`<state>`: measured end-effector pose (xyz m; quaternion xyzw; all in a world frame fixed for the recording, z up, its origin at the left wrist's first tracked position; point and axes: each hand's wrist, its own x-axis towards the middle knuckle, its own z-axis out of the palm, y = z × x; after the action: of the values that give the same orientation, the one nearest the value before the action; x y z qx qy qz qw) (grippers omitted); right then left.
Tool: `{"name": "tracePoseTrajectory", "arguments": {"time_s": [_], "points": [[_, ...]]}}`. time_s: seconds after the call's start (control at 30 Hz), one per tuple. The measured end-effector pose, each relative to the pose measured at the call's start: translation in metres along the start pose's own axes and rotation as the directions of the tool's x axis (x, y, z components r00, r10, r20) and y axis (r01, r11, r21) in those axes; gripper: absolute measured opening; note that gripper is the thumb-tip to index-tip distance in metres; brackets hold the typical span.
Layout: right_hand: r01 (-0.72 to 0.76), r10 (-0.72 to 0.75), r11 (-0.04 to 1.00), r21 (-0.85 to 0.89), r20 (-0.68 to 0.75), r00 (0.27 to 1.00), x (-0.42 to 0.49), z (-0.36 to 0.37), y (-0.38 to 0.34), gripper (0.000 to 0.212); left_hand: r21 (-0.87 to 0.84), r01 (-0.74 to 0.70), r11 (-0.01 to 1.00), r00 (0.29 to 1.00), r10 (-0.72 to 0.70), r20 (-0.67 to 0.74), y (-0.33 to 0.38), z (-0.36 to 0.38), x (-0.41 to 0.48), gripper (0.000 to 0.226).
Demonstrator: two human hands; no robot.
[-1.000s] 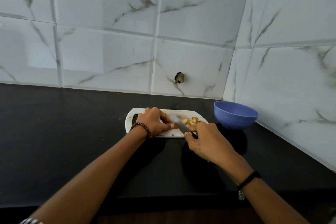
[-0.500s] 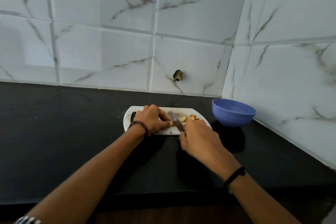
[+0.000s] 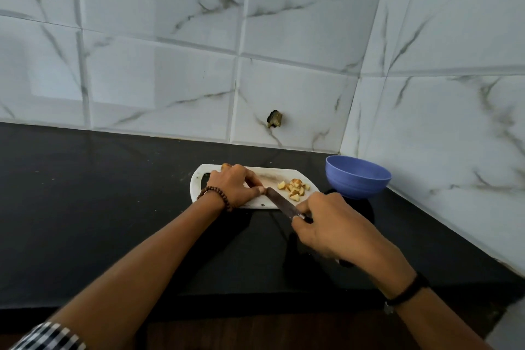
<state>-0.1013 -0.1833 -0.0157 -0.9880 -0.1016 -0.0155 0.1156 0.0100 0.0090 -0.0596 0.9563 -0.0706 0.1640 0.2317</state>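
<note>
A home kitchen — black countertop (image 3: 85,193), marble-look wall tiles (image 3: 159,65), cutting board (image 3: 255,202).

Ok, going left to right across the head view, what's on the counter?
Left hand → cut pieces → bowl. The knife and right hand overlap those, so they're left out.

Both forearms outstretched; left hand (image 3: 233,188) curled, knuckles up; right hand (image 3: 336,229) clenched, nearer the body.

knife (image 3: 279,203): dull metal | cutting board (image 3: 255,203): white plastic | bowl (image 3: 358,177): matt plastic | counter (image 3: 99,193): black, smooth
</note>
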Motion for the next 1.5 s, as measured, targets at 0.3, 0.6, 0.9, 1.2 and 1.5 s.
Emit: {"name": "tracePoseTrajectory", "arguments": {"time_s": [0.3,0.6,0.9,1.2,1.5], "points": [[0.046,-0.038,0.997,0.061,-0.127,0.991,0.007,0.008,-0.005,0.031,-0.079,0.025,0.997,0.996,-0.032,-0.088,-0.009,-0.012,-0.001,0.016],[-0.02,0.021,1.0,0.014,-0.095,0.995,0.019,0.012,0.011,0.034,0.041,0.126,0.991,0.965,-0.113,-0.238,-0.017,-0.011,0.003,0.017],[-0.034,0.046,0.994,0.105,-0.11,0.993,0.024,0.008,0.032,0.037,0.152,0.128,0.98,0.988,-0.112,-0.104,-0.022,-0.005,0.008,0.034],[0.034,-0.008,0.992,0.122,-0.213,0.977,0.036,0.019,0.011,0.031,0.143,0.106,0.984,0.988,-0.087,-0.131,-0.02,-0.006,0.009,0.025],[0.037,-0.002,0.986,0.16,-0.218,0.976,0.041,0.026,0.009,0.028,0.102,-0.074,0.992,0.997,0.074,-0.003,-0.009,-0.005,0.008,0.032]]}}
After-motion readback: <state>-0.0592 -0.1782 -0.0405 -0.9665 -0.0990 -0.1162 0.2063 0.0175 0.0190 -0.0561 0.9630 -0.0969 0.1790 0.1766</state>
